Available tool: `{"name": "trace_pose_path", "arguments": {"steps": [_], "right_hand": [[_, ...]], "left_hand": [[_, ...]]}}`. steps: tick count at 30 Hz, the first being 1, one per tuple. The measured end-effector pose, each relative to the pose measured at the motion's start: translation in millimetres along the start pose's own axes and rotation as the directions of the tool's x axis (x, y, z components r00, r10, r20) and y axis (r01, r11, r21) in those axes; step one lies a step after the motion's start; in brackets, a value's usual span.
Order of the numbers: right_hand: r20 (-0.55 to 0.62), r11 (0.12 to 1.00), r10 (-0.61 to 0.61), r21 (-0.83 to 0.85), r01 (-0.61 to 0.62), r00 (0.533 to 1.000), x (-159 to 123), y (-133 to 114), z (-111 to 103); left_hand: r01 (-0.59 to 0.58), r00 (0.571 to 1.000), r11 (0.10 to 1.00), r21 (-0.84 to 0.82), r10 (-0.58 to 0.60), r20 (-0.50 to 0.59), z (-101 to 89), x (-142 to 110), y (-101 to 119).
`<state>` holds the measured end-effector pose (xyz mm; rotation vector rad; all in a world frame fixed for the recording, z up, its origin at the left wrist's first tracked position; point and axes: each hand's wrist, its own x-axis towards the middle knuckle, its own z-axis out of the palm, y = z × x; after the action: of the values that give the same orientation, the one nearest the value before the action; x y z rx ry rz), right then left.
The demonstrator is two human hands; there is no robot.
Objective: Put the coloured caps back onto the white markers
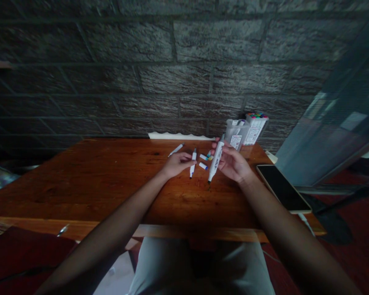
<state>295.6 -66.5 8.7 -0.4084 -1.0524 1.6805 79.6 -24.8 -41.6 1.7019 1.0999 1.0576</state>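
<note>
Between its thumb and fingers, my left hand (177,164) pinches a white marker (193,164), its dark tip pointing down toward me. My right hand (233,164) is closed around a second white marker (215,162) with dark printing, tilted with its dark nib low and a grey end up. Two loose marker caps lie on the wood between the hands: one with a blue end (203,166) and one with a teal end (203,157). Another small yellowish piece is partly covered by the right fingers. Behind my left hand lies a third white marker (176,149).
A clear plastic case (233,129) holding a few markers stands at the back right. Next to it is a case full of colourful-ended markers (256,129). A phone with a cable (283,187) rests on the right of the wooden table (80,184). A brick wall (172,82) rises behind.
</note>
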Motion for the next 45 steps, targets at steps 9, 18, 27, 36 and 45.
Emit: {"name": "trace_pose_path", "arguments": {"steps": [9,18,27,36,45], "right_hand": [[-0.024,0.999,0.013,-0.031,-0.014,1.0,-4,-3,5],[-0.057,1.0,-0.013,0.011,0.013,0.998,0,-1,1],[-0.229,0.995,-0.071,0.048,0.084,0.971,10,2,-5],[-0.335,0.989,-0.146,-0.023,0.147,0.931,14,11,-10],[-0.258,0.992,-0.073,0.079,0.097,0.963,12,6,-6]], "left_hand": [[-0.009,1.0,1.0,-0.003,0.009,-0.007,0.2,0,-3],[0.035,0.999,0.999,0.026,-0.035,-0.018,-1.3,-1,4],[0.362,0.932,0.731,-0.579,-0.266,0.247,-16.8,-1,22],[0.384,0.912,0.605,-0.697,-0.132,0.388,-19.9,-7,21],[0.305,0.906,0.806,-0.507,-0.081,0.416,-17.0,-11,15]]}}
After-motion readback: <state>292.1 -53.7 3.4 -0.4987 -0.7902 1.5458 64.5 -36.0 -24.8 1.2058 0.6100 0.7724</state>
